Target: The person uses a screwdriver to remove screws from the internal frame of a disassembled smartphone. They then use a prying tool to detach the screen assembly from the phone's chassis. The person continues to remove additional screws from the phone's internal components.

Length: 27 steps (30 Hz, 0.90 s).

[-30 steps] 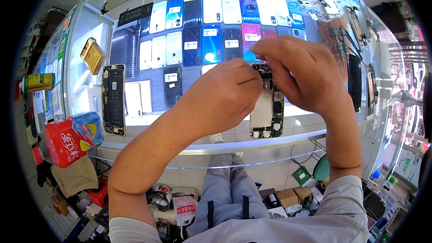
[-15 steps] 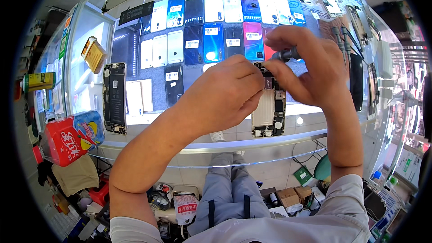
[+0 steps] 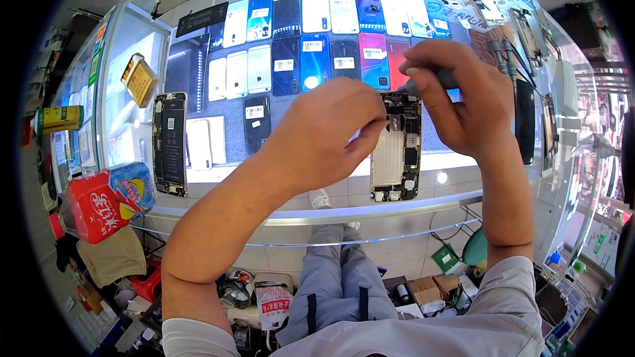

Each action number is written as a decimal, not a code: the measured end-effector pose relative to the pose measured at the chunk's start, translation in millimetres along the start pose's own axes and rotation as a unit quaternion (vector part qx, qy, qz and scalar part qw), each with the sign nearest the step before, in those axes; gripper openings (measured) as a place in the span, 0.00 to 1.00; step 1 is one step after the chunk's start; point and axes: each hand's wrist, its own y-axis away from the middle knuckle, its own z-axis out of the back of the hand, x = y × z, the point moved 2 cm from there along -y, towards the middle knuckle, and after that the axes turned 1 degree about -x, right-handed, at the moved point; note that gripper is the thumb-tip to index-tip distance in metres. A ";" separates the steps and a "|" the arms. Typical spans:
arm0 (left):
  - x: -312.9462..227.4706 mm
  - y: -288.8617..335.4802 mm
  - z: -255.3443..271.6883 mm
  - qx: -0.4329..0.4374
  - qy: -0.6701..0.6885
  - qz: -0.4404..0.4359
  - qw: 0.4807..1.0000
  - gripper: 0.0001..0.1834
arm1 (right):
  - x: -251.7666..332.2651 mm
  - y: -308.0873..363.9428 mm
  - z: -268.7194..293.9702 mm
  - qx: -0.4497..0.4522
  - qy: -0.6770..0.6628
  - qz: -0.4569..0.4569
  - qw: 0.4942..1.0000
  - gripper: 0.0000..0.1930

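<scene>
While rows of phones (image 3: 284, 66) shine below the glass, an opened phone (image 3: 395, 165) lies on top of the counter (image 3: 410, 208), close to its front edge and right of the middle. Toward the left edge lies a second opened phone (image 3: 170, 149), with a yellow carton (image 3: 139, 80) behind it; a bottle with red label (image 3: 99, 205) is at the front left corner. Near the right edge there is a black phone (image 3: 524, 122).

Both forearms come over the front edge and bend inward. The left hand (image 3: 331, 129) has its back upward and its fingers curled down at the upper left side of the opened phone, which it partly covers. The right hand (image 3: 463, 96) is raised by the upper right corner, its thumb and forefinger closed around a grey tool (image 3: 447, 79).

Most of this tool is hidden by the fingers. Whether the left fingertips pinch something, I cannot tell.
</scene>
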 end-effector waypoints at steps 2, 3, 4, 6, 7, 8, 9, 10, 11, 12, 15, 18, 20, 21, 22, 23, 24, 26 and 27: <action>1.9 -0.3 0.8 -0.021 -0.010 0.019 1.000 0.08 | -0.5 0.9 5.3 -0.005 0.011 0.020 1.000 0.08; 2.5 -0.3 1.4 -0.031 -0.019 0.026 0.999 0.08 | -0.9 1.3 7.5 -0.006 -0.005 0.015 1.000 0.08; 2.8 -0.3 1.3 -0.032 -0.017 0.032 0.999 0.08 | -0.9 2.1 9.1 -0.011 -0.021 0.000 1.000 0.08; 3.2 -0.6 0.6 -0.036 -0.023 0.037 0.998 0.07 | -2.5 2.0 11.4 -0.010 -0.033 -0.010 0.999 0.07; 3.1 -1.0 0.1 -0.038 -0.026 0.027 0.999 0.07 | -2.6 2.1 10.9 -0.003 -0.029 -0.006 1.000 0.08; 3.4 -1.9 -0.4 -0.042 -0.034 0.014 0.998 0.07 | -3.4 2.0 10.0 0.008 -0.020 -0.011 1.000 0.08; 3.4 -2.4 -0.8 -0.044 -0.050 -0.001 0.998 0.06 | -3.6 2.2 9.0 0.000 -0.034 -0.006 0.999 0.08; 3.6 -2.0 -0.6 -0.044 -0.039 0.018 0.998 0.06 | -3.7 2.7 7.5 -0.004 -0.043 -0.011 0.999 0.08; 3.5 -1.2 -0.2 -0.043 -0.037 0.034 0.998 0.06 | -3.9 3.2 5.8 -0.010 -0.050 -0.017 0.999 0.08; 3.6 -0.7 0.6 -0.045 -0.037 0.046 0.997 0.06 | -4.3 3.6 3.8 -0.030 -0.088 -0.027 0.995 0.08; 3.4 -0.3 1.2 -0.047 -0.041 0.054 0.997 0.06 | -4.3 5.6 0.4 -0.070 -0.151 -0.042 0.985 0.09; 3.7 -0.3 1.2 -0.049 -0.036 0.055 0.997 0.07 | -3.2 6.9 0.2 -0.053 -0.136 -0.019 0.989 0.08; 4.1 -0.8 1.6 -0.053 -0.036 0.036 0.997 0.07 | -3.3 7.7 0.9 -0.034 -0.136 -0.017 0.990 0.09; 4.0 -0.9 1.8 -0.056 -0.039 0.024 0.997 0.07 | -3.4 8.2 1.1 -0.033 -0.139 -0.019 0.990 0.09; 3.7 -0.8 1.9 -0.058 -0.037 0.026 0.997 0.07 | -3.6 8.8 0.9 -0.035 -0.146 -0.028 0.988 0.09; 3.0 -0.8 2.1 -0.062 -0.039 0.027 0.997 0.07 | -3.8 9.1 0.5 -0.039 -0.155 -0.035 0.987 0.09; 2.4 -0.8 3.1 -0.065 -0.044 0.031 0.996 0.07 | -4.0 9.5 -0.2 -0.043 -0.161 -0.041 0.985 0.09; 1.4 -0.8 6.8 -0.059 -0.051 0.043 0.996 0.07 | -4.9 9.5 -1.9 -0.056 -0.181 -0.056 0.980 0.09; 2.0 -1.2 9.8 -0.055 -0.055 0.051 0.996 0.07 | -5.9 9.6 -2.7 -0.069 -0.201 -0.070 0.975 0.09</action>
